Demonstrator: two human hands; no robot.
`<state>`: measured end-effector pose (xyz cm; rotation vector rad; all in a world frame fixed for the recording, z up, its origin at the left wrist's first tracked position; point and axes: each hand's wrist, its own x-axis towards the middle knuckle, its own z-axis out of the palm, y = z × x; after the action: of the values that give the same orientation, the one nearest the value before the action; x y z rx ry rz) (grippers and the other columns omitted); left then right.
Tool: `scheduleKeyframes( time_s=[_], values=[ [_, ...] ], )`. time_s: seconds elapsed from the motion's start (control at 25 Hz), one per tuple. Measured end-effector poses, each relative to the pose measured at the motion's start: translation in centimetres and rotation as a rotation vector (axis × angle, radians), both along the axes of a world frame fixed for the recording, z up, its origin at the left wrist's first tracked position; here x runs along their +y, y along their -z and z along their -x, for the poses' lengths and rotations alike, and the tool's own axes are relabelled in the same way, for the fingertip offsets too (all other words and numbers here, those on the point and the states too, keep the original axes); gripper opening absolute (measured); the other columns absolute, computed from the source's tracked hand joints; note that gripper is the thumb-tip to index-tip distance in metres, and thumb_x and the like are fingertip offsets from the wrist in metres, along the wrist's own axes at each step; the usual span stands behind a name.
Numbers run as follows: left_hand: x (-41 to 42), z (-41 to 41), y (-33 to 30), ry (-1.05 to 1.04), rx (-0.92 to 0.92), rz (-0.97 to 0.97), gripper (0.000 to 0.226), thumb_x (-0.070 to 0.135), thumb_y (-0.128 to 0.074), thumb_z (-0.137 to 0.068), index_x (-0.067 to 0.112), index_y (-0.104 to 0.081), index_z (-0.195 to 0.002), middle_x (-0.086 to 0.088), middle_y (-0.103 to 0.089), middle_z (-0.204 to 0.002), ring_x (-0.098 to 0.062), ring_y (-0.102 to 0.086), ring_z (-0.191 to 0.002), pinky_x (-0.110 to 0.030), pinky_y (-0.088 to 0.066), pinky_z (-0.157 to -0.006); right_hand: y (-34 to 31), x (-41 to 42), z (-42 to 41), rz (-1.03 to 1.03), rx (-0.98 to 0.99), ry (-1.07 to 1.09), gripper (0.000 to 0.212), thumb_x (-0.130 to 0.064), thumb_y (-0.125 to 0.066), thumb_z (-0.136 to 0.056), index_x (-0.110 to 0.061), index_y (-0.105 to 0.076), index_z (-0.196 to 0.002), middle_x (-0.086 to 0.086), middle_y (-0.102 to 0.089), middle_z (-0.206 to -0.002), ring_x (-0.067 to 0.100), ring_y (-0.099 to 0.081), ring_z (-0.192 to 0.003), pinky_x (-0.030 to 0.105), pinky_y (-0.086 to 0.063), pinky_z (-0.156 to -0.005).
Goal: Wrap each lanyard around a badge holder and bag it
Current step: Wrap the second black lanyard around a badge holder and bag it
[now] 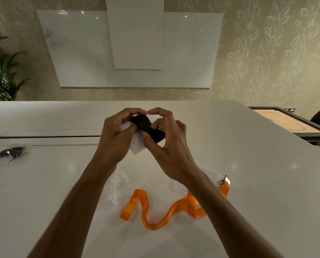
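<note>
A black lanyard, a flat woven strap, is wound in crossing bands around a clear, rectangular plastic holder, and both are held up over the white table, well above its glossy surface. The left hand grips the holder's left side, fingers curled over the top edge and thumb pressed on the strap. The right hand pinches the black strap from the right, thumb on the front of the bands, index finger arched over the top until its tip nearly meets the left one.

Nearer the person than the holder, under the right forearm, a second clear holder lies flat on the table. An orange lanyard, a smooth ribbon, snakes in loose curves beside it, its metal clip lying at the holder's right. To the left of that ribbon, below the left wrist, sits a crumpled clear bag, thin and wrinkled.

Far left of the held holder, a sealed clear bag with a dark bundle inside rests on the table. A dark slot runs across the tabletop behind it.

Beyond the table hang glossy white boards on leaf-patterned wallpaper, with a green plant at left and a wooden framed board at right.
</note>
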<state>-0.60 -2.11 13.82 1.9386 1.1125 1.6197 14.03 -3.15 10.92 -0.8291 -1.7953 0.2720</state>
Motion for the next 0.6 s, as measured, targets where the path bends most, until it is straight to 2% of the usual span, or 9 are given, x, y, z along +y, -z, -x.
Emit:
scheduleKeyframes(
  time_s=[0.12, 0.16, 0.24, 0.32, 0.4, 0.48, 0.6],
  values=[
    [0.2, -0.2, 0.2, 0.041, -0.012, 0.012, 0.032, 0.020, -0.042, -0.081, 0.013, -0.057, -0.109, -0.004, -0.062, -0.104, -0.019, -0.061, -0.091, -0.017, -0.051, -0.082, -0.4, -0.3, -0.1, 0.003, -0.078, 0.026, 0.050, -0.036, -0.061, -0.084, -0.023, -0.042, -0.129, -0.004, -0.058, -0.090, 0.010, -0.054, -0.092, 0.020, -0.024, -0.099],
    [0.2, -0.3, 0.2, 0.039, -0.005, 0.018, 0.036, 0.020, -0.042, -0.081, 0.009, -0.057, -0.112, -0.006, -0.061, -0.106, -0.022, -0.061, -0.092, -0.017, -0.051, -0.083, -0.6, -0.3, -0.2, 0.013, -0.084, 0.023, 0.051, -0.036, -0.062, -0.083, -0.023, -0.042, -0.128, -0.004, -0.058, -0.090, 0.011, -0.055, -0.092, 0.019, -0.025, -0.099],
    [0.0, -0.5, 0.2, 0.034, -0.005, 0.026, 0.036, 0.021, -0.042, -0.081, 0.009, -0.058, -0.112, -0.004, -0.061, -0.105, -0.018, -0.061, -0.092, -0.013, -0.050, -0.081, -0.9, -0.4, -0.7, 0.041, -0.061, -0.008, 0.052, -0.030, -0.067, -0.083, -0.023, -0.044, -0.129, -0.005, -0.061, -0.092, 0.013, -0.059, -0.093, 0.019, -0.029, -0.099],
    [0.0, -0.5, 0.2, 0.038, 0.002, 0.019, 0.031, 0.023, -0.042, -0.082, 0.015, -0.058, -0.108, 0.001, -0.062, -0.104, -0.012, -0.061, -0.093, -0.011, -0.050, -0.080, -1.1, -0.4, -1.0, 0.034, 0.000, -0.026, 0.055, -0.023, -0.073, -0.083, -0.023, -0.044, -0.130, -0.006, -0.065, -0.094, 0.010, -0.062, -0.093, 0.026, -0.041, -0.098],
    [0.0, -0.4, 0.1, 0.039, 0.002, 0.029, 0.031, 0.025, -0.042, -0.083, 0.015, -0.058, -0.108, 0.001, -0.062, -0.106, -0.012, -0.061, -0.095, -0.012, -0.050, -0.082, -1.2, -0.3, -0.9, -0.012, 0.065, -0.017, 0.058, -0.019, -0.078, -0.081, -0.022, -0.047, -0.129, -0.009, -0.066, -0.097, 0.004, -0.063, -0.091, 0.020, -0.048, -0.091],
    [-0.1, -0.2, 0.1, 0.028, -0.007, 0.025, 0.029, 0.026, -0.042, -0.083, 0.018, -0.058, -0.107, 0.005, -0.061, -0.104, -0.010, -0.060, -0.094, -0.011, -0.050, -0.081, -1.0, -0.2, -0.7, -0.052, 0.110, 0.009, 0.056, -0.020, -0.080, -0.078, -0.019, -0.051, -0.125, -0.011, -0.064, -0.097, 0.000, -0.062, -0.087, 0.009, -0.046, -0.086],
    [-0.1, 0.0, 0.0, 0.021, -0.028, 0.013, 0.026, 0.024, -0.043, -0.083, 0.020, -0.057, -0.105, 0.009, -0.060, -0.101, -0.006, -0.060, -0.091, -0.009, -0.050, -0.079, -0.8, -0.3, -0.5, -0.047, 0.091, 0.080, 0.052, -0.026, -0.079, -0.078, -0.023, -0.052, -0.123, -0.014, -0.065, -0.092, -0.005, -0.059, -0.090, 0.001, -0.028, -0.095]
  ],
)
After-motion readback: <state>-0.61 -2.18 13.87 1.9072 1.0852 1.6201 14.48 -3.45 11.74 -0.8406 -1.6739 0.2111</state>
